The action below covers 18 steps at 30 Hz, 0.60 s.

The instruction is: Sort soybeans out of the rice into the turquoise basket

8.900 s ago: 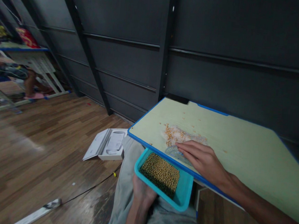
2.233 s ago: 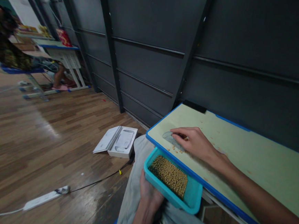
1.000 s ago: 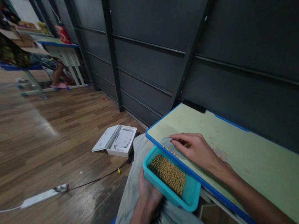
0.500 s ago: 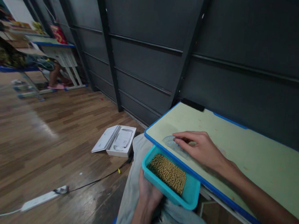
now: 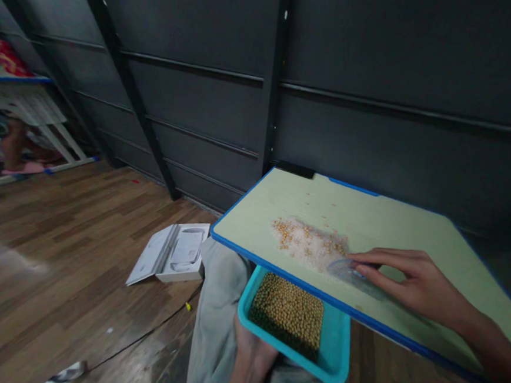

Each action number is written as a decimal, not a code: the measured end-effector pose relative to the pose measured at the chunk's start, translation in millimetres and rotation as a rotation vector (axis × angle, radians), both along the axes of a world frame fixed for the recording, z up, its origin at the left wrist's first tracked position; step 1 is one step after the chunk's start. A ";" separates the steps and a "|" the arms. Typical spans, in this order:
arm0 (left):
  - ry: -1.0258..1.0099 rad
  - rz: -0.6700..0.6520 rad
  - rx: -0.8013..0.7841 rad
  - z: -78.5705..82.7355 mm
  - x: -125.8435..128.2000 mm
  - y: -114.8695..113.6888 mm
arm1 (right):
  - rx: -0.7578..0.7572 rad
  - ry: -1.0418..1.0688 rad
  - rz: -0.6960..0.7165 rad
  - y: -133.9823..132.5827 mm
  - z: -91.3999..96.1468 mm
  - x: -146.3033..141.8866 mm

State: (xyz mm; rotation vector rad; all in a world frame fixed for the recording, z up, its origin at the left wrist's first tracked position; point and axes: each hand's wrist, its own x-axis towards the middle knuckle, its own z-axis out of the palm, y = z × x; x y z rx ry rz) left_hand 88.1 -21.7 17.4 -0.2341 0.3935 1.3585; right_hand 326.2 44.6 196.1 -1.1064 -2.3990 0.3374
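My left hand point(image 5: 254, 345) holds a turquoise plastic tray point(image 5: 336, 345) from below, over my lap and against the desk's front edge. Round tan beans point(image 5: 290, 312), like soybeans, fill much of the tray. On the pale desk top point(image 5: 394, 226) lies a loose pile of rice-like white grains point(image 5: 310, 249) with yellow beans point(image 5: 285, 232) mixed in. Just right of the pile, my right hand point(image 5: 412, 280) pinches a clear plastic piece point(image 5: 340, 269) with a curved edge. It is low over the desk; its exact kind cannot be made out.
A black flat object point(image 5: 295, 170) lies at the desk's far left corner. On the wooden floor are an open white box point(image 5: 184, 254), a black cable point(image 5: 137, 341) and part of a power strip point(image 5: 64, 374). A dark panelled wall point(image 5: 200, 104) stands behind. Another person's legs point(image 5: 15, 143) show at far left.
My right hand has moved right across the desk with the clear plastic piece, uncovering the pile. The view has turned right. My left hand still holds the tray.
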 end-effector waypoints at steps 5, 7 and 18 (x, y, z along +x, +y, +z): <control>-0.019 -0.168 0.031 -2.0 21.5 -6.8 | -0.035 -0.043 -0.037 -16.8 -9.9 15.8; -0.018 -0.179 0.040 -1.1 23.6 -7.9 | -0.056 -0.039 -0.033 -20.4 -12.8 16.6; 0.038 -0.118 -0.046 2.6 17.0 -7.1 | -0.049 -0.016 0.062 -16.7 -4.7 6.7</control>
